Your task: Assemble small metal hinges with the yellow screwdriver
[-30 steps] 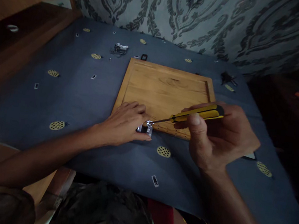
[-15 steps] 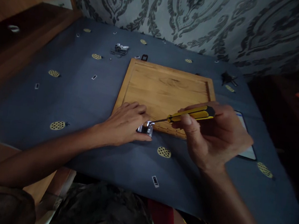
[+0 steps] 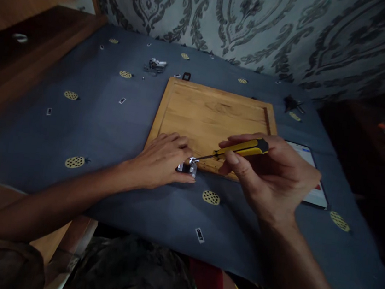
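In my right hand point(image 3: 272, 177) is a screwdriver point(image 3: 242, 149) with a yellow and black handle, gripped between thumb and fingers. Its thin shaft slopes down to the left, and the tip meets a small shiny metal part point(image 3: 192, 168) at the near edge of a wooden board point(image 3: 213, 114). My left hand point(image 3: 164, 160) pinches this part, thumb below and fingers above, with the fingers lying over the board's near left corner. The hand covers much of the metal part, so its exact kind cannot be made out.
A blue cloth with pineapple prints point(image 3: 110, 130) covers the table. Beyond the board lie small metal pieces point(image 3: 156, 65) and a small black item point(image 3: 186, 76). To the right are a phone point(image 3: 315, 195) and a dark object point(image 3: 292, 104). A patterned wall point(image 3: 227, 18) stands behind.
My right hand and the screwdriver handle have shifted slightly left and down, with the tip still at the metal part. More of the phone shows. My left hand stays put.
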The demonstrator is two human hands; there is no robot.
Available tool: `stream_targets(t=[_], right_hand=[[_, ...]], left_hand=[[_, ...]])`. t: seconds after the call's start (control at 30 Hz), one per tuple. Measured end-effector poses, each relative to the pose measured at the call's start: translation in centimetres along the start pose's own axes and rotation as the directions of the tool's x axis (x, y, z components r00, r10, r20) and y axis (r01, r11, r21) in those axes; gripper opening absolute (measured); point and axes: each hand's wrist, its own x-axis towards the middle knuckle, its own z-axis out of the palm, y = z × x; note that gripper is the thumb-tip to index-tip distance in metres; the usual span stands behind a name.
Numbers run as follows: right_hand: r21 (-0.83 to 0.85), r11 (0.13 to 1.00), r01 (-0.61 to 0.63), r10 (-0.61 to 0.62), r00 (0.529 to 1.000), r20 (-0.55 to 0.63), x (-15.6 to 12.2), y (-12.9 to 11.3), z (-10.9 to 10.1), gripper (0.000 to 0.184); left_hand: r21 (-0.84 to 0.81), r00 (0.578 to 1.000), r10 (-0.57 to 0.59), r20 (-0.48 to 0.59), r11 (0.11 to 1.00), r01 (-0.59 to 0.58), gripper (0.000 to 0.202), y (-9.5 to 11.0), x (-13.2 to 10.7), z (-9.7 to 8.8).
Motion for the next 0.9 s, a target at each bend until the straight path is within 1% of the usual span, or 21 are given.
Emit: stream_targets(t=[0.33, 0.5, 0.63, 0.73, 0.83, 0.9], right_hand=[[-0.065, 0.997, 0.048, -0.049, 0.999, -0.013, 0.0, 0.5, 0.0, 0.013], [-0.079, 0.993, 0.089, -0.095, 0.993, -0.074, 0.0, 0.8, 0.3, 0.02], [-0.131, 0.985, 0.111, -0.124, 0.987, -0.1, -0.2, 0.9, 0.4, 0.025], [-0.149, 0.982, 0.12, -0.137, 0.985, -0.109, -0.5, 1.0, 0.4, 0.023], [-0.117, 0.983, 0.145, -0.164, 0.97, -0.178, -0.7, 0.9, 0.6, 0.015], [-0.075, 0.985, 0.156, -0.17, 0.956, -0.238, -0.7, 0.7, 0.7, 0.016]], left_hand=[[-0.008, 1.0, 0.001, 0.008, 1.0, -0.001, 0.039, 0.0, 0.0, -0.2], [-0.01, 1.0, 0.004, 0.005, 1.0, -0.004, 0.039, 0.0, 0.0, -0.1], [-0.002, 1.0, 0.007, 0.006, 1.0, -0.007, 0.04, 0.0, 0.0, -0.1], [-0.001, 1.0, 0.004, 0.006, 1.0, -0.004, 0.04, 0.0, -0.1, -0.1], [-0.008, 1.0, 0.005, 0.005, 1.0, -0.005, 0.04, -0.1, -0.1, -0.1], [-0.015, 1.0, 0.01, 0.0, 1.0, -0.01, 0.04, -0.2, -0.1, 0.0]])
